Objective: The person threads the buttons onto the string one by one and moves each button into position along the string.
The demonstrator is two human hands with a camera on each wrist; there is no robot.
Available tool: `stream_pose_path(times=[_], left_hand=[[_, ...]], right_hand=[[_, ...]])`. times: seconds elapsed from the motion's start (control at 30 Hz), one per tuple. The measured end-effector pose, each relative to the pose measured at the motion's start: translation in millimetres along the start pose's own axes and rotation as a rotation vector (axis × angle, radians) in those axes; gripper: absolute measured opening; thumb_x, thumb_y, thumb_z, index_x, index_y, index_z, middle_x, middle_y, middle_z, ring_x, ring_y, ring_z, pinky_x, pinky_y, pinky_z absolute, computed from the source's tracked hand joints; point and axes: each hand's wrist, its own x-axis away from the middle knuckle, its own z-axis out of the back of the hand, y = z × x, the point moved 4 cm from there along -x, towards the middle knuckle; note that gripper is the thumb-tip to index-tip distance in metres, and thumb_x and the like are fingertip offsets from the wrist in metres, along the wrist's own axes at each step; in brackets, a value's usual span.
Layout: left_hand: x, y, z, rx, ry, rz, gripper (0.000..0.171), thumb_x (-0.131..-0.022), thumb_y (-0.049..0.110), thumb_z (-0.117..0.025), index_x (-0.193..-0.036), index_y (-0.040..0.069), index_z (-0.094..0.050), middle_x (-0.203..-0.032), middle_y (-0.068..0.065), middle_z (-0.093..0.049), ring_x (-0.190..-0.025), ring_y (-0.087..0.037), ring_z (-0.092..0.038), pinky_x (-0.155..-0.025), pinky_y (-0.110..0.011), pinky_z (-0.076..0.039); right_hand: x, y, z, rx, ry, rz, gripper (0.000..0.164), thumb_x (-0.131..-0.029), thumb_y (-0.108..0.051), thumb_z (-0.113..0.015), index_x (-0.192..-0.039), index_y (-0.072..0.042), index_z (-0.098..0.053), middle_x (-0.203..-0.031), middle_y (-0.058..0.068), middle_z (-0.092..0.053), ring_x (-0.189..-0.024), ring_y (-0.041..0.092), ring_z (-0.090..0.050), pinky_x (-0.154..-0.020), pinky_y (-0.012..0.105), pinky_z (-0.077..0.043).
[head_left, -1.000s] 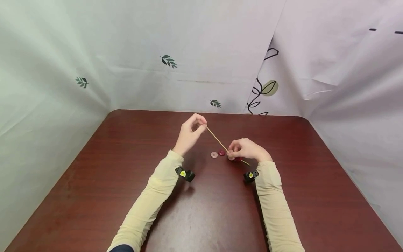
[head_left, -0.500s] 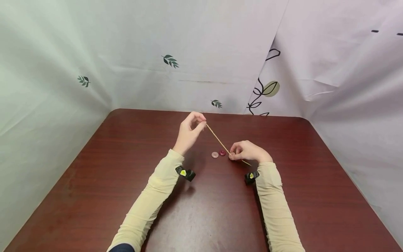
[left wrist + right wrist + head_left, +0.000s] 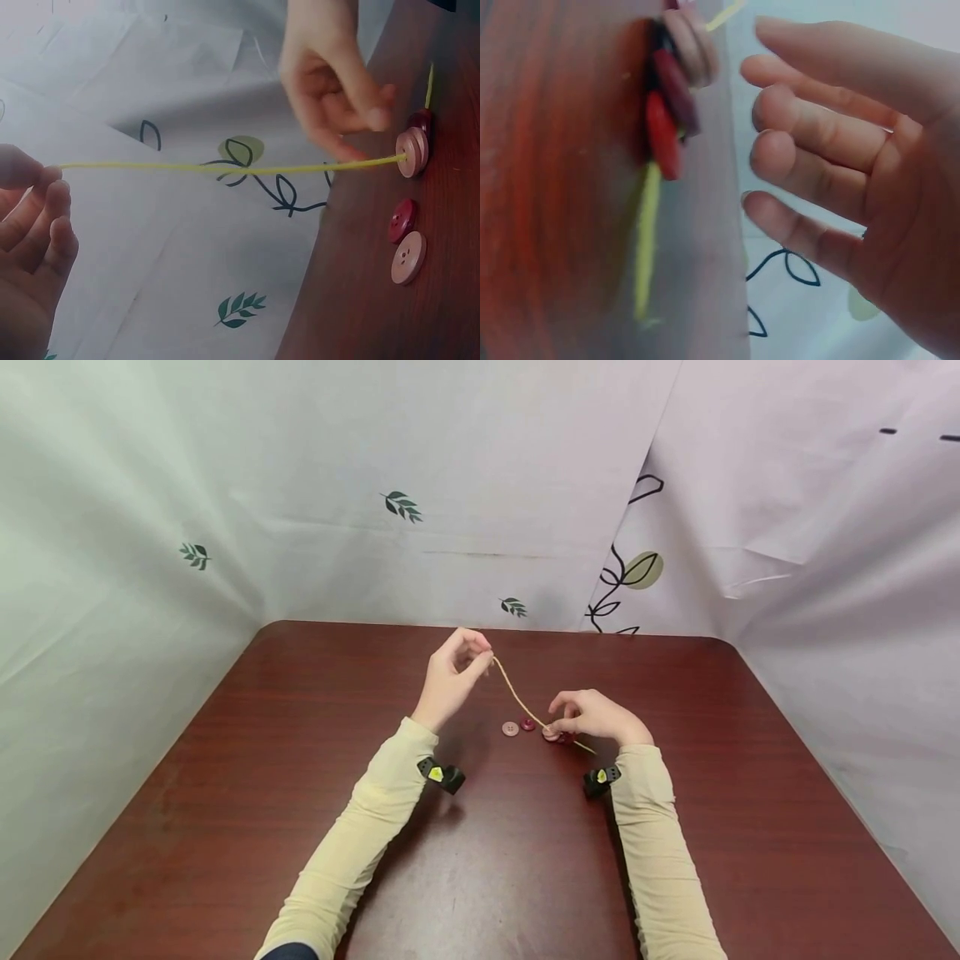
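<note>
Yellow cord [image 3: 225,169], straight between the two hands half a second earlier, now sags from the left grip in a shallow curve (head view), and the right fingers have parted from the buttons beneath them. Left hand [image 3: 450,681]: thumb and fingertips pinch the upper end of the cord, raised above the table [image 3: 480,860]. Right hand [image 3: 596,717]: released, its fingers loosely bent and apart from the buttons in the right wrist view; whether a fingertip brushes the cord cannot be told.

Just below the right fingertips, the cord enters the pale pink buttons [image 3: 410,154], which stand face to face at the front of the threaded group. Behind them, on the side away from the left grip, follow a dark red button [image 3: 676,91] and a bright red button [image 3: 662,139], tilted and overlapping. Past these, the cord's free end projects beyond the group, beneath the right palm. Between the two grips, on the table and clear of the cord, lie a loose red button [image 3: 402,220], nearer the right hand, and a loose pink button [image 3: 409,258] just beside it.

Interpretation: the slack suggests that pulling tension has eased; the pink buttons appear seated against their neighbours without the right hand's support, while two remain unthreaded.
</note>
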Motion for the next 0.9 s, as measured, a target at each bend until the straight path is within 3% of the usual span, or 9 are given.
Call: stream_pose_path(times=[0.1, 0.2, 0.33, 0.43, 0.5, 0.63, 0.77, 0.9], left_hand=[[-0.5, -5.4, -0.5, -0.013, -0.011, 0.007, 0.012, -0.091, -0.003, -0.059, -0.102, -0.006, -0.056, -0.085, -0.027, -0.061, -0.075, -0.036, -0.059, -0.067, -0.022, -0.048], [-1.7, -12.7, -0.9, -0.028, -0.022, 0.004, 0.013, -0.090, -0.001, -0.061, -0.102, -0.004, -0.057, -0.087, -0.028, -0.062, -0.073, -0.029, -0.060, -0.066, -0.019, -0.047], [-2.3, -17.3, -2.7, -0.039, -0.050, -0.025, 0.014, -0.090, 0.003, -0.064, -0.102, -0.002, -0.058, -0.087, -0.025, -0.064, -0.074, -0.033, -0.062, -0.066, -0.020, -0.048], [-2.0, -18.2, -5.0, -0.055, -0.075, -0.049, 0.015, -0.090, 0.006, -0.065, -0.102, -0.001, -0.058, -0.087, -0.022, -0.066, -0.075, -0.032, -0.064, -0.068, -0.025, -0.051], [-1.7, -18.7, -6.6, -0.069, -0.090, -0.061, 0.015, -0.090, 0.006, -0.065, -0.102, 0.000, -0.059, -0.087, -0.020, -0.067, -0.075, -0.025, -0.065, -0.070, -0.029, -0.052], [-1.2, -19.5, -9.7, -0.102, -0.115, -0.075, 0.015, -0.089, 0.005, -0.065, -0.103, 0.001, -0.059, -0.090, -0.017, -0.069, -0.079, -0.012, -0.064, -0.075, -0.031, -0.053], [-0.5, -20.5, -12.3, -0.138, -0.133, -0.082, 0.016, -0.088, 0.006, -0.066, -0.103, 0.004, -0.060, -0.092, -0.014, -0.069, -0.083, -0.014, -0.065, -0.076, -0.026, -0.052], [-0.6, -22.2, -13.6, -0.151, -0.140, -0.080, 0.016, -0.088, 0.008, -0.067, -0.102, 0.005, -0.060, -0.091, -0.013, -0.069, -0.083, -0.017, -0.065, -0.076, -0.025, -0.051]], right_hand=[[1.2, -7.7, 6.8, 0.004, 0.080, 0.046, 0.024, -0.090, -0.015, -0.064, -0.110, -0.004, -0.064, -0.079, 0.006, -0.067, -0.072, 0.013, -0.059, -0.071, 0.030, -0.047], [0.8, -18.4, 13.4, -0.040, 0.199, 0.078, 0.021, -0.093, -0.020, -0.063, -0.110, -0.007, -0.065, -0.090, 0.007, -0.071, -0.082, 0.015, -0.063, -0.078, 0.032, -0.048], [-2.2, -37.8, 18.6, -0.261, 0.314, 0.122, 0.024, -0.095, -0.026, -0.061, -0.115, -0.013, -0.064, -0.109, 0.008, -0.069, -0.099, 0.018, -0.065, -0.089, 0.033, -0.050], [-4.9, -54.1, 17.6, -0.441, 0.315, 0.174, 0.031, -0.096, -0.026, -0.060, -0.124, -0.013, -0.060, -0.121, 0.012, -0.065, -0.111, 0.022, -0.063, -0.097, 0.036, -0.049], [-6.4, -63.6, 14.9, -0.497, 0.292, 0.200, 0.036, -0.096, -0.024, -0.060, -0.129, -0.012, -0.056, -0.126, 0.014, -0.063, -0.116, 0.022, -0.060, -0.101, 0.037, -0.047], [-9.2, -74.7, 9.8, -0.492, 0.281, 0.197, 0.038, -0.094, -0.021, -0.063, -0.131, -0.014, -0.054, -0.120, 0.010, -0.065, -0.110, 0.016, -0.061, -0.097, 0.035, -0.048], [-9.2, -76.7, 8.1, -0.473, 0.311, 0.180, 0.035, -0.093, -0.019, -0.065, -0.126, -0.014, -0.056, -0.099, 0.011, -0.069, -0.094, 0.020, -0.065, -0.088, 0.029, -0.050], [-7.7, -72.6, 8.6, -0.462, 0.353, 0.166, 0.028, -0.093, -0.021, -0.064, -0.120, -0.015, -0.060, -0.079, 0.008, -0.064, -0.073, 0.029, -0.061, -0.074, 0.033, -0.049]])
